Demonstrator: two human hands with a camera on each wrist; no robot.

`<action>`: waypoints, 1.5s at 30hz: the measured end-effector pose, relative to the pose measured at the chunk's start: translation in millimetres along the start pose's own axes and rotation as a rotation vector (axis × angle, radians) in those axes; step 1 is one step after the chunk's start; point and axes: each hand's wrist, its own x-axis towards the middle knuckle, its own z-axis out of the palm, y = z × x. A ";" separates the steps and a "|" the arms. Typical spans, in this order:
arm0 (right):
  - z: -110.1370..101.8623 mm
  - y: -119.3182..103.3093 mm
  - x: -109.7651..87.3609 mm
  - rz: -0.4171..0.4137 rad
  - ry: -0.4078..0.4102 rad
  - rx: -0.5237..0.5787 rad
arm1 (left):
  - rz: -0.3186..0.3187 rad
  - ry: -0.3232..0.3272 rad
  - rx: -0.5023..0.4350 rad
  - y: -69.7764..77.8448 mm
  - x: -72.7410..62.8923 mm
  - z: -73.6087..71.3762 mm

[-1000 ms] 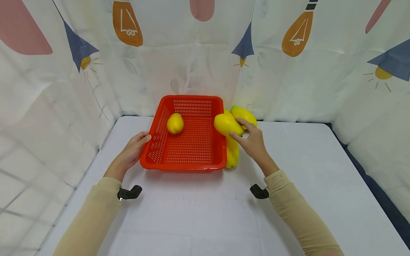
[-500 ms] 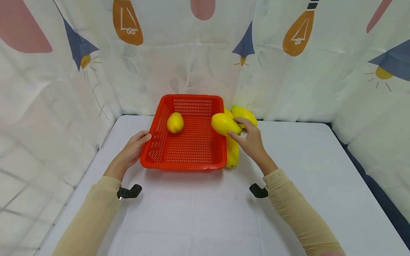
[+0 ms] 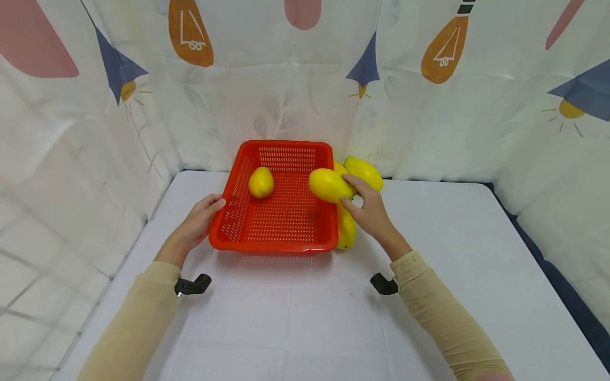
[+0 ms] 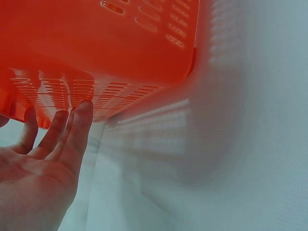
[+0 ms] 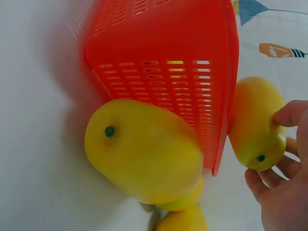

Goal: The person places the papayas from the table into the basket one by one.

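Note:
A red perforated plastic basket (image 3: 281, 219) stands on the table with one yellow mango (image 3: 261, 182) in its left part. At the basket's left rim, my left hand (image 3: 199, 221) holds on, its thumb by the rim and its fingers against the outer wall (image 4: 84, 109). My right hand (image 3: 369, 211) grips another mango (image 3: 329, 185) by its stem end, over the right rim. In the right wrist view, thumb and fingers surround that end of the held mango (image 5: 257, 125).
More mangoes lie against the basket's right side: one near the front (image 3: 346, 228), one at the back (image 3: 364, 172), and another partly hidden. A white cloth covers the table (image 3: 295, 312). Behind the basket hangs a patterned curtain (image 3: 295, 84).
My right hand has moved the held mango slightly left, further over the basket's right rim. The left hand and the basket have stayed in place.

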 end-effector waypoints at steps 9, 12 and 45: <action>1.4 0.2 1.5 0.013 -0.027 -0.012 | -0.009 -0.005 -0.019 1.7 -0.9 -0.6; 1.7 -0.4 1.7 0.025 -0.031 0.004 | -0.012 -0.003 -0.019 1.7 -1.0 -0.7; 7.1 -2.7 3.9 0.060 0.028 0.032 | -0.008 0.003 -0.028 -0.2 0.6 -0.5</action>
